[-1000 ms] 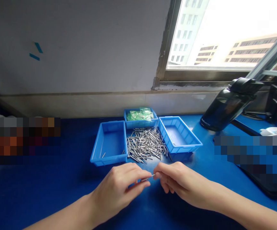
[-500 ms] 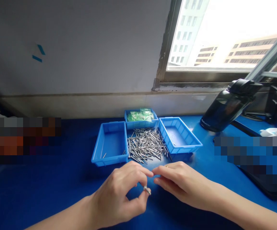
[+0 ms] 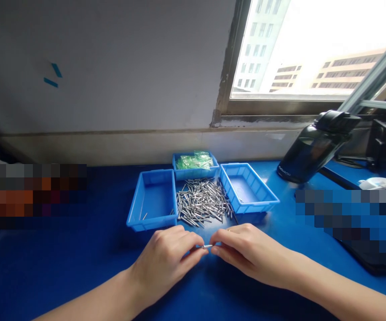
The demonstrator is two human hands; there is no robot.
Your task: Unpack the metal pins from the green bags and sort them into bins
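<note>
My left hand [image 3: 166, 261] and my right hand [image 3: 246, 252] meet over the blue table, both pinched on one small metal pin [image 3: 207, 246] held level between their fingertips. Just beyond the hands lies a loose pile of metal pins [image 3: 202, 201] on the table. A blue tray [image 3: 153, 199] with a few pins in it stands left of the pile. Another blue tray [image 3: 246, 191], nearly bare, stands to its right. Behind the pile sits a smaller blue tray with green packets [image 3: 195, 161].
The blue table [image 3: 62, 258] runs to a grey wall under a window. A dark tilted device [image 3: 315, 145] stands at the back right, with more equipment [image 3: 385, 145] beside it. Blurred patches cover areas at the far left and right.
Half a second ago my left hand held the pin low and apart from my right hand. Now the pin is raised level and both hands pinch it end to end.
</note>
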